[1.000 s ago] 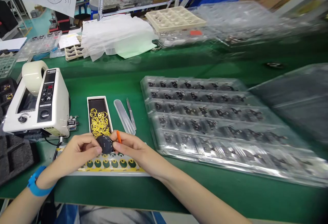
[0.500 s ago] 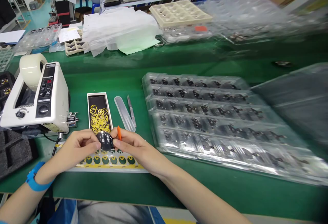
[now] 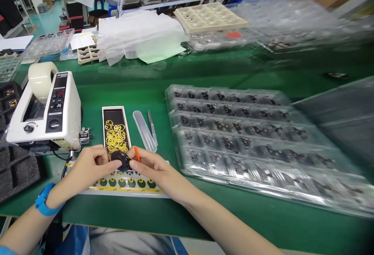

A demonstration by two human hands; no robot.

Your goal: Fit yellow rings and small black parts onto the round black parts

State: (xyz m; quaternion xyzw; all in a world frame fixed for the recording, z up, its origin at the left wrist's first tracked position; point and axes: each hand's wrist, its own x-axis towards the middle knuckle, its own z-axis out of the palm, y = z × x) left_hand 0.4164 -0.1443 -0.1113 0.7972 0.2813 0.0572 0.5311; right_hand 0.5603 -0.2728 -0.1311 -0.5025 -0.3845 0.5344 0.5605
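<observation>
We see a green bench (image 3: 122, 87) stretching wide, its near edge running just under our forearms. To the right a large clear blister tray (image 3: 248, 138) of small black parts fills most of the near bench, its left edge close to our right hand, so open room on that side is narrow. A white tape dispenser (image 3: 46, 111) stands at the left, with dark foam (image 3: 17, 169) below it at the bench's edge. Between these lies a free green strip, holding a slim black box of yellow rings (image 3: 115, 130), a clear plastic case (image 3: 144, 130) and tweezers (image 3: 152, 122) side by side. Beneath our hands rests a sheet of yellow-and-green round stickers (image 3: 125, 183). Our left hand (image 3: 87, 167) and right hand (image 3: 149, 167) meet, both pinching a small round black part (image 3: 120, 160) held just above that sheet; the right also grips a thin orange tool (image 3: 137, 153). Shelving and stacked trays crowd the far side.
</observation>
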